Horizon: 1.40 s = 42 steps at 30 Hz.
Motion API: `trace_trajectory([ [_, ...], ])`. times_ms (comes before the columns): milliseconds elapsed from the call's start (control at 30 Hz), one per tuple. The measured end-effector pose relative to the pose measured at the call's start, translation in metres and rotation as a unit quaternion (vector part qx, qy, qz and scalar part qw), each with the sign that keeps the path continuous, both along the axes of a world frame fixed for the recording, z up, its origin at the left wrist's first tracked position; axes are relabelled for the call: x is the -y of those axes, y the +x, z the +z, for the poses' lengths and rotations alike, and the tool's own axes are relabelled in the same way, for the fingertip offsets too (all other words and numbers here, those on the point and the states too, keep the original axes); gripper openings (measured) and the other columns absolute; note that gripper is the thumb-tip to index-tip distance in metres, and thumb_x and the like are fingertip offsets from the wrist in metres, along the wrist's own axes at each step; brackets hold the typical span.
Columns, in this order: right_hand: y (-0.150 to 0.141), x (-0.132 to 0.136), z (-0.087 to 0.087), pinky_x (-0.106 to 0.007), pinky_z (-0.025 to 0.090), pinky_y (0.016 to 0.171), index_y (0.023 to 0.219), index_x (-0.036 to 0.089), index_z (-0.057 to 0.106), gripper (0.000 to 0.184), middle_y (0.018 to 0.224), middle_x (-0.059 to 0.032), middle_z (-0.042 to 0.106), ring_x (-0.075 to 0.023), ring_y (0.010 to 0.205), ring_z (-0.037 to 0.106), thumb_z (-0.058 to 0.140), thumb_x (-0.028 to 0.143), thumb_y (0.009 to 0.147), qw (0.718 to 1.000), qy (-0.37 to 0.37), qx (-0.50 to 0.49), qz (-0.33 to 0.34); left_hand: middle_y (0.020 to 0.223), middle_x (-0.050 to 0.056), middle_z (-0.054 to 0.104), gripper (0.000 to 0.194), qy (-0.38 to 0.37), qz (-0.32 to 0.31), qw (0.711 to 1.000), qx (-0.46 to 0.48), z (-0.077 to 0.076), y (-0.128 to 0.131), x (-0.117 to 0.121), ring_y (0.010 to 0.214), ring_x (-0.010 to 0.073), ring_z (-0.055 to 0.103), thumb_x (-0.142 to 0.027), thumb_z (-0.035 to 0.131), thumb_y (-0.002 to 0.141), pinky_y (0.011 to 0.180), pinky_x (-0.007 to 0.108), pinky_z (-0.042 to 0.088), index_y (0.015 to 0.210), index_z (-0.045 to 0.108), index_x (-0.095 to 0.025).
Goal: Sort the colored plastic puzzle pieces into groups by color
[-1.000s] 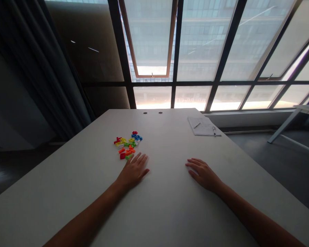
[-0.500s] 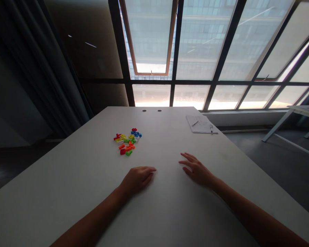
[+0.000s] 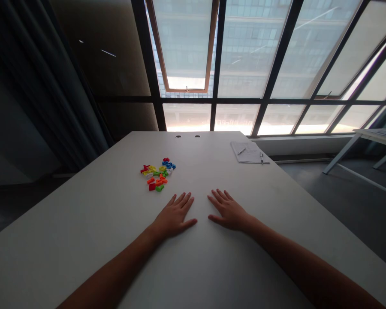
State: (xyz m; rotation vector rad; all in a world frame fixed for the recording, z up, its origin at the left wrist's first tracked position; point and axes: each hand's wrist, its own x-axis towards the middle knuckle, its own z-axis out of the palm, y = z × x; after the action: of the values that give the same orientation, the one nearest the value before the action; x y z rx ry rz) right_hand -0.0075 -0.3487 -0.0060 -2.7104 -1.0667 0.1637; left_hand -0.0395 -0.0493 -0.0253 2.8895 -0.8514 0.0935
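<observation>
My left hand [image 3: 174, 216] lies palm down on the white table [image 3: 93, 223], its fingers spread and nothing in it. Across a small gap, my right hand [image 3: 227, 211] rests flat as well, fingers apart and holding nothing. Just beyond the left hand is a loose cluster of small plastic pieces in several colours. Nearest to that hand are a green piece [image 3: 160, 188] and a red piece [image 3: 152, 187]. Orange pieces [image 3: 160, 182] lie behind them, with yellow, white and blue pieces [image 3: 169, 165] farther back. Their exact kind is too small to tell.
Sheets of paper [image 3: 248, 153] with two pens on them lie at the table's far right. Two round dark holes [image 3: 197, 136] sit near the far edge. Windows rise behind the table, a dark curtain [image 3: 51, 86] hangs left, and another table [image 3: 378, 135] stands right.
My left hand has unfolded from a loosely closed pose and now lies flat with spread fingers. My right hand has moved left, closer to it, and flattened on the table.
</observation>
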Motion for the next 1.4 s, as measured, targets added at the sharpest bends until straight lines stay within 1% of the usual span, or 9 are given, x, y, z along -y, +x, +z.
trace_trajectory([
  [100,0.001,0.001,0.001,-0.054,0.01,0.135,0.171,0.016,0.031,0.095,0.177,-0.0164,0.019,-0.0338,0.166,0.011,0.035,0.081,0.102,1.0,0.001,-0.004,-0.001,0.175,0.011,0.028,0.088,-0.013,0.0,1.0,-0.007,-0.003,0.001,-0.001,0.163,0.032,0.027,-0.078,0.038,0.102,0.133,0.055,0.02,0.171,0.03,-0.025],
  [300,0.001,0.002,-0.002,-0.054,0.012,0.135,0.17,0.019,0.035,0.091,0.176,-0.0152,0.022,-0.0339,0.166,0.015,0.038,0.08,0.102,1.0,0.019,0.002,-0.002,0.174,0.011,0.031,0.087,-0.037,-0.003,0.999,-0.001,-0.006,0.002,-0.004,0.162,0.0326,0.03,-0.077,0.042,0.101,0.132,0.054,0.024,0.171,0.032,-0.027],
  [500,0.0,0.003,-0.002,-0.055,0.013,0.135,0.168,0.019,0.038,0.088,0.176,-0.0157,0.025,-0.034,0.165,0.017,0.041,0.077,0.103,1.0,0.027,0.009,0.001,0.175,0.01,0.031,0.086,-0.034,0.002,0.999,0.006,-0.01,0.003,-0.005,0.162,0.0324,0.031,-0.077,0.043,0.101,0.132,0.053,0.023,0.171,0.032,-0.028],
  [600,0.0,0.003,-0.003,-0.054,0.013,0.134,0.168,0.018,0.038,0.087,0.175,-0.0166,0.027,-0.0342,0.165,0.017,0.042,0.076,0.103,0.999,0.029,0.014,0.001,0.175,0.01,0.031,0.086,-0.03,0.001,1.0,0.006,-0.01,0.003,-0.006,0.162,0.0323,0.03,-0.077,0.042,0.101,0.132,0.053,0.023,0.171,0.032,-0.028],
  [767,0.0,0.003,-0.004,-0.054,0.014,0.134,0.168,0.019,0.039,0.086,0.175,-0.0154,0.028,-0.0334,0.165,0.018,0.042,0.076,0.104,0.999,0.029,0.018,-0.001,0.175,0.011,0.03,0.087,-0.026,0.003,1.0,-0.005,-0.008,0.003,-0.005,0.162,0.0328,0.029,-0.078,0.041,0.101,0.132,0.054,0.022,0.171,0.032,-0.027],
  [1033,0.001,0.004,-0.006,-0.056,0.015,0.134,0.168,0.018,0.039,0.085,0.175,-0.0163,0.027,-0.0347,0.165,0.019,0.042,0.075,0.104,0.999,0.033,0.018,0.0,0.174,0.012,0.03,0.086,-0.037,0.006,0.999,-0.016,-0.004,0.001,-0.002,0.162,0.0329,0.029,-0.078,0.042,0.101,0.132,0.056,0.021,0.17,0.034,-0.027],
  [1167,0.003,0.004,-0.009,-0.057,0.015,0.134,0.168,0.021,0.039,0.085,0.175,-0.0149,0.027,-0.0351,0.165,0.019,0.042,0.076,0.104,0.999,0.037,0.021,0.001,0.174,0.011,0.032,0.085,-0.048,0.005,0.999,-0.008,-0.005,0.001,-0.002,0.162,0.0316,0.031,-0.077,0.045,0.1,0.133,0.054,0.021,0.169,0.035,-0.029],
  [1267,0.003,0.004,-0.01,-0.058,0.015,0.134,0.168,0.021,0.039,0.085,0.175,-0.0147,0.027,-0.0353,0.165,0.019,0.042,0.076,0.103,0.999,0.037,0.021,0.0,0.174,0.01,0.033,0.084,-0.049,0.003,0.999,-0.004,-0.006,0.001,-0.003,0.161,0.0314,0.031,-0.077,0.046,0.1,0.133,0.054,0.022,0.169,0.035,-0.03],
  [1400,0.002,0.004,-0.008,-0.056,0.015,0.134,0.168,0.02,0.04,0.086,0.175,-0.0151,0.027,-0.0345,0.165,0.019,0.04,0.077,0.103,0.999,0.033,0.019,-0.003,0.173,0.011,0.034,0.084,-0.049,0.005,0.999,-0.006,-0.004,0.001,-0.003,0.161,0.0321,0.032,-0.076,0.046,0.101,0.132,0.055,0.024,0.169,0.036,-0.028],
])
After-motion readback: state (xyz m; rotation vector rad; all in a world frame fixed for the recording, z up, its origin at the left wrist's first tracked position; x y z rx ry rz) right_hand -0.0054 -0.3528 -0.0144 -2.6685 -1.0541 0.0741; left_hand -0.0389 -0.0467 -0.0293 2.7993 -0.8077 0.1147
